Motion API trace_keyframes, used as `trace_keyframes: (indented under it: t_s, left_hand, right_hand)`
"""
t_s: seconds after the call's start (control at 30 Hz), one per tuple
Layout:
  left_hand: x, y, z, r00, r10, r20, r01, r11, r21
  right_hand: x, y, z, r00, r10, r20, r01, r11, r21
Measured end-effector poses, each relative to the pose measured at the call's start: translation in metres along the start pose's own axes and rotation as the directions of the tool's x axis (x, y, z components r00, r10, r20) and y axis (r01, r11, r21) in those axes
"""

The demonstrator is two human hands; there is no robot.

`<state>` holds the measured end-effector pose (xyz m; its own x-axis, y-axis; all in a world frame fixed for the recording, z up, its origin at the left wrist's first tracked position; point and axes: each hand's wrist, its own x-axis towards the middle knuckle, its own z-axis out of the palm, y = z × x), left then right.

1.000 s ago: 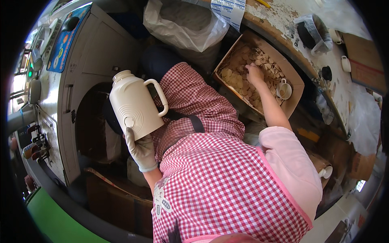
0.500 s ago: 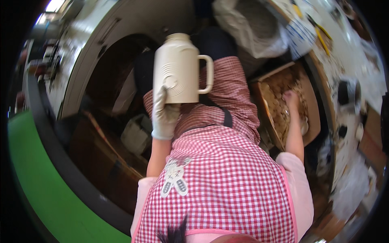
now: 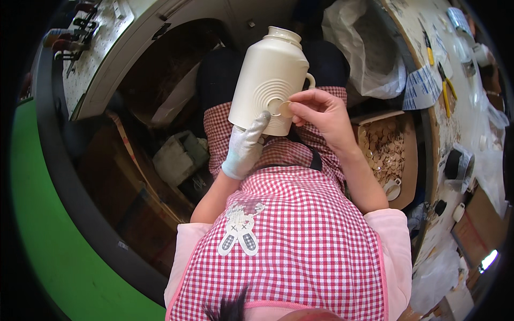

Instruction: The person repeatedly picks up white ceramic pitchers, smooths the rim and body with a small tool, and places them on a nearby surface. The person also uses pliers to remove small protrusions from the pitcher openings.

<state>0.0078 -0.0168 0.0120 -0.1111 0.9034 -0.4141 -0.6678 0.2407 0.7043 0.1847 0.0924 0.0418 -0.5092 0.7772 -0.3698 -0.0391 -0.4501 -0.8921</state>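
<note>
A cream plastic jug body (image 3: pixel 267 69) with a side handle is tilted above my lap, its narrow neck pointing away from me. My left hand (image 3: pixel 247 147), in a white glove, grips it from below at the base, with the thumb on its side by the ringed pattern. Between the thumb and fingers of my bare right hand (image 3: pixel 321 115) is a small round beige disc (image 3: pixel 286 109). That disc is at the edge of the round recess in the middle of the rings; whether it touches I cannot tell.
To my right, an open cardboard box (image 3: pixel 409 160) holds many similar discs and a white ring-shaped part (image 3: pixel 392 189). A workbench (image 3: pixel 433 53) carries yellow-handled pliers (image 3: pixel 446 91). A white plastic bag (image 3: pixel 350 48) hangs beyond the box. A green surface (image 3: pixel 64 230) lies at left.
My right hand has come out of the box with a disc and moved to the jug's side. The jug has shifted right, tilted and turned, so its rings face my right hand.
</note>
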Motion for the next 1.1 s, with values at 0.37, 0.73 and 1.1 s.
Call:
trace_keyframes:
  t_s: [0.37,0.73,1.1]
  left_hand:
    - [0.007,-0.002,-0.005,0.995,0.047,-0.087,-0.048,0.999,-0.006]
    - [0.016,-0.008,0.006,0.976,0.125,-0.179,-0.119,0.992,0.045]
    - [0.016,-0.004,0.004,0.982,0.116,-0.149,-0.104,0.991,0.086]
  right_hand:
    - [0.014,0.011,0.024,0.996,-0.011,-0.092,-0.003,0.988,-0.153]
    - [0.011,0.029,0.033,0.956,-0.173,-0.236,0.091,0.943,-0.32]
    - [0.014,0.029,0.035,0.944,-0.256,-0.21,0.145,0.89,-0.433]
